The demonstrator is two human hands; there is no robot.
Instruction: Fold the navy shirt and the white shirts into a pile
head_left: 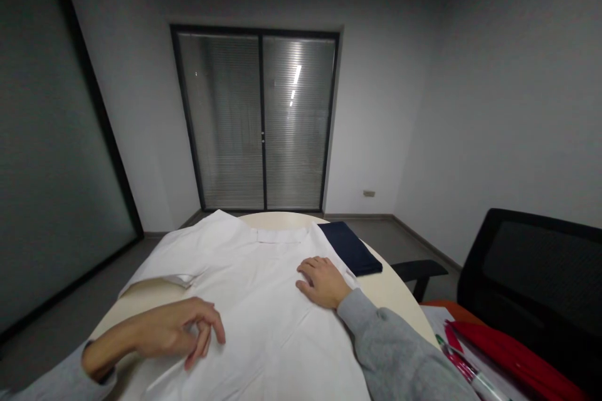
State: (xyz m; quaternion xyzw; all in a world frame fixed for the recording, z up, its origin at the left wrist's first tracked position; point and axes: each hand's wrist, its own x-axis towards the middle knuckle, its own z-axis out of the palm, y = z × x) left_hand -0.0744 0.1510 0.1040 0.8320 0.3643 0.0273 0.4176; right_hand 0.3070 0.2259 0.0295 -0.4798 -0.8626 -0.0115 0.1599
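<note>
A white shirt (263, 301) lies spread over a round, cream-coloured table (399, 288), its neckline at the far side and one sleeve reaching out to the left. My left hand (176, 329) is over the shirt's lower left part, fingers bent loosely and apart, holding nothing. Whether its fingertips touch the cloth I cannot tell. My right hand (322, 282) rests palm down on the upper right of the shirt, fingers slightly spread. Just beyond it, a folded navy cloth (350, 247) lies at the table's right side, partly under the shirt's edge.
To the right stands a black mesh office chair (540, 276) with an armrest (418, 270) close to the table edge. On its orange seat lie a red cloth item (512, 351) and some papers and pens. A glass double door (263, 119) with blinds is in the far wall.
</note>
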